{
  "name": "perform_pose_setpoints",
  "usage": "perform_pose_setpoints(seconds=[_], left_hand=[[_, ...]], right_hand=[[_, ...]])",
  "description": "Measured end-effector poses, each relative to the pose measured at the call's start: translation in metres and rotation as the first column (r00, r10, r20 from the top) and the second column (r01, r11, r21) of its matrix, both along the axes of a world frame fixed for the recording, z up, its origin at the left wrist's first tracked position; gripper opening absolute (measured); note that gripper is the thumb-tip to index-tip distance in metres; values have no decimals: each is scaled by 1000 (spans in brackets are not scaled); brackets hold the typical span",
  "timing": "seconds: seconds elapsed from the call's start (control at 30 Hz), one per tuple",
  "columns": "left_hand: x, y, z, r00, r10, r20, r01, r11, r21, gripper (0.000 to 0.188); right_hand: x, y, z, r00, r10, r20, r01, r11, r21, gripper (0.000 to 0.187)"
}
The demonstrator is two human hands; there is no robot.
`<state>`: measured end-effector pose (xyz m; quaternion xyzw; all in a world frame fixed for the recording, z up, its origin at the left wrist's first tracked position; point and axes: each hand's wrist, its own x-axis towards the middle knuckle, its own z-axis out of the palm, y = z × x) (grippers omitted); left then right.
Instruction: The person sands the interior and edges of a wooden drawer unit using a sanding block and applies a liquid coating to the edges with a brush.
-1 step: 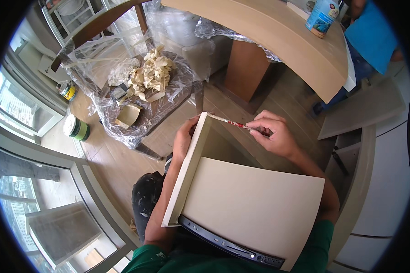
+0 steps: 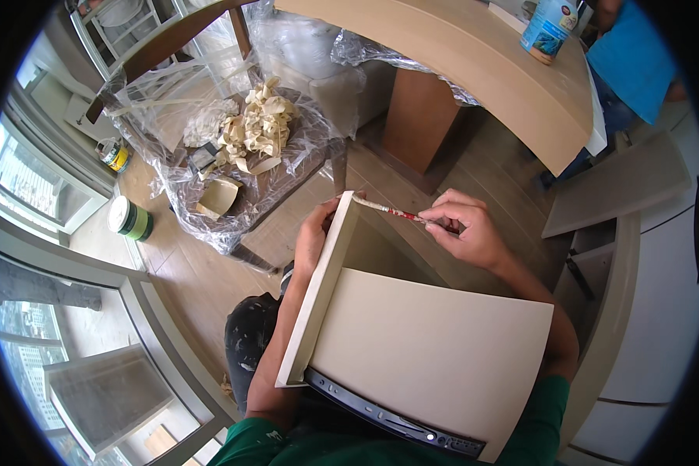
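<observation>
A cream-coloured drawer point(image 2: 435, 334) rests on my lap, tipped so that its front panel point(image 2: 316, 287) stands at the left. Along its near side runs a dark metal slide rail point(image 2: 388, 415). My left hand point(image 2: 312, 242) grips the front panel from its outer face, near the far corner. Between thumb and fingers, my right hand point(image 2: 462, 225) pinches a thin paintbrush point(image 2: 400, 212) with a red and white, paint-crusted handle. The brush's far end meets the inner side of that far corner; its bristles are too small to make out.
Ahead left, a plastic-wrapped chair point(image 2: 287, 179) bears crumpled masking tape point(image 2: 260, 120). Paint cans point(image 2: 132, 220) stand on the floor by the window. A brown board-topped table point(image 2: 474, 70) holds a blue bottle point(image 2: 550, 33). At the far right is a person in blue point(image 2: 633, 62), near a loose panel point(image 2: 617, 186).
My hands, the brush and the drawer look the same. The person in blue at the far right has shifted very slightly.
</observation>
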<state>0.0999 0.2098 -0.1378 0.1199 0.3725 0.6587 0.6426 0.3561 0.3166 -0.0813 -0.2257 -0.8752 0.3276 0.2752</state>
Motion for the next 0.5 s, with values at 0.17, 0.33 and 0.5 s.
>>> perform_pose_setpoints(seconds=[0.17, 0.33, 0.5], left_hand=[[-1, 1, -4, 999, 23, -31, -24, 999, -43, 48], [0, -2, 6, 1000, -10, -22, 11, 1000, 12, 47], [-1, -1, -2, 998, 41, -37, -44, 997, -65, 47]], right_hand=[[1, -4, 0, 999, -31, -35, 29, 998, -48, 21], [0, -3, -2, 998, 54, -16, -54, 999, -1, 20], [-1, 0, -4, 999, -35, -40, 34, 998, -45, 22]])
